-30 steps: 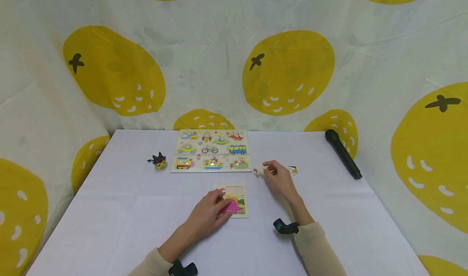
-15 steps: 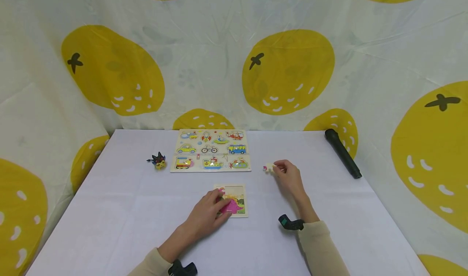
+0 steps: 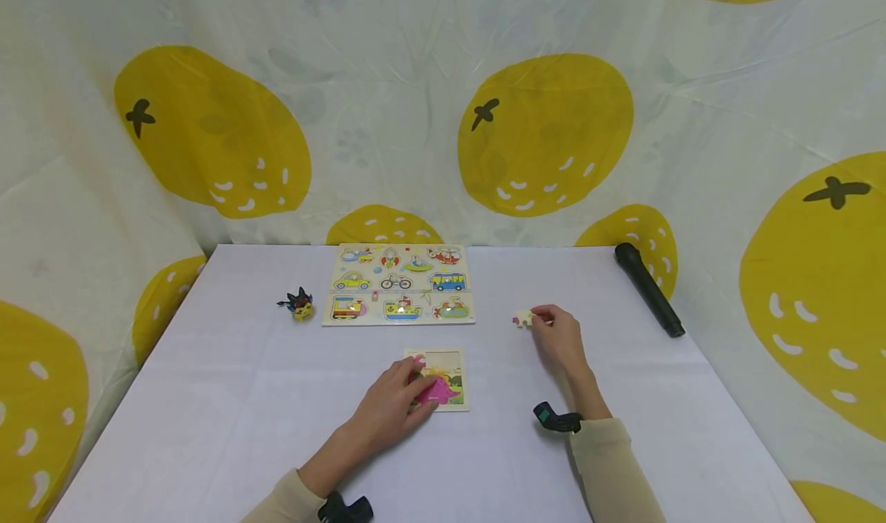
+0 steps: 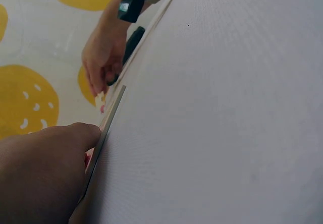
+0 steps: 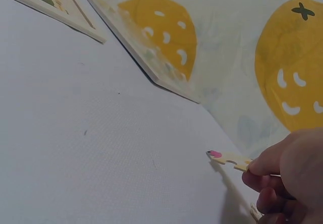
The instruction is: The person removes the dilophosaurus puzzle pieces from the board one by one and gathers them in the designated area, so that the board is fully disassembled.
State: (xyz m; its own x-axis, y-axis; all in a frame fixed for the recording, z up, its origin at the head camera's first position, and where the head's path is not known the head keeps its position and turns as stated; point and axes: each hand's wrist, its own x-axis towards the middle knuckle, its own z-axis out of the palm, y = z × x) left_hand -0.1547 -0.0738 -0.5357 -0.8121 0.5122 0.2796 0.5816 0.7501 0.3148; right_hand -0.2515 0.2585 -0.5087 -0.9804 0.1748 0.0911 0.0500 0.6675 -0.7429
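A white cloth curtain [image 3: 394, 169] with big yellow fruits is hanging behind a table [image 3: 228, 400] covered in white.

In the head view, the left hand [image 3: 393, 400] is resting its fingers on the pink picture inside a small wooden puzzle frame [image 3: 466, 384]. The right hand [image 3: 561, 338] is pinching a pale jigsaw piece [image 3: 522, 319], which is poking out left of those fingertips. Past the left fingers, a vehicle puzzle board [image 3: 376, 311] is lying flat; a spiky little toy figure [image 3: 301, 308] is sitting off to their left. A black tube [image 3: 649, 291] is lying well to the right of the right fingers.

In the left wrist view, the frame's thin edge is showing right beside the left hand. A light, steady press seems good for keeping it from sliding.

In the right wrist view, thumb and finger are gripping one end of the piece, and the other fingers are curling below. The pink tip is pointing away from them, and the piece seems to be staying off the cloth. Holding just the end looks smart, because most of the picture is showing. Squeezing softly should help with turning it. Something small and pale is peeking out under those fingers, but I can't tell what.
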